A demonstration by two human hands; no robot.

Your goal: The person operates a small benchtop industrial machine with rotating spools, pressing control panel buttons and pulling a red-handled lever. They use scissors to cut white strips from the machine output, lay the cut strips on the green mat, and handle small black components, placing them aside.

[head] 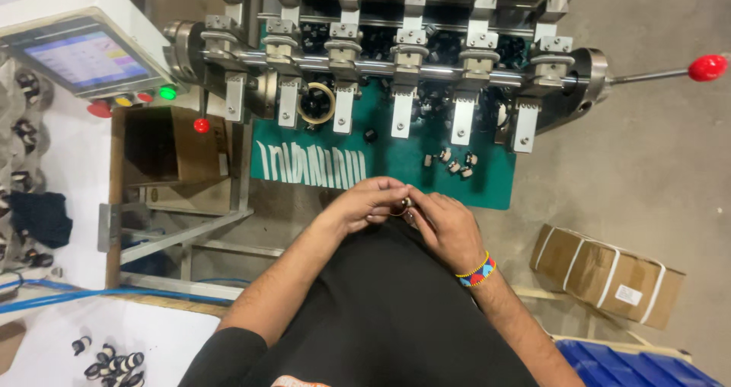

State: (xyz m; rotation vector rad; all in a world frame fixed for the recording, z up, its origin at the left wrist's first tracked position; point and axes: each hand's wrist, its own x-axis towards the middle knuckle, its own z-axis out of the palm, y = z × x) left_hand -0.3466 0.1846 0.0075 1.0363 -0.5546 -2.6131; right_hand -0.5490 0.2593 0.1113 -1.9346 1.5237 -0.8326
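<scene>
Small ring-shaped part (404, 203), pale at its top and too tiny to make out further, sits pinched between the fingertips of both hands, held above the person's dark lap just near of the green mat (396, 162). Left hand (368, 204) curls in from the left with its fingers closed on the part; right hand (445, 225) meets it from the right, fingers likewise closed on it, a beaded bracelet (477, 271) of many colours round its wrist. On the mat lies a row of white strips (311, 164) to the left and a few small black-and-white pieces (452, 162) to the right. Beyond the mat stands a machine (396, 59) with a steel shaft carrying a row of metal clamps, and a red-knobbed lever (707, 68) sticks out at far right. A tilted control screen (84, 58) with coloured buttons stands at far left. A strapped cardboard box (605, 274) lies on the floor to the right, and more small pieces (110, 360) rest on a white surface at near left.
</scene>
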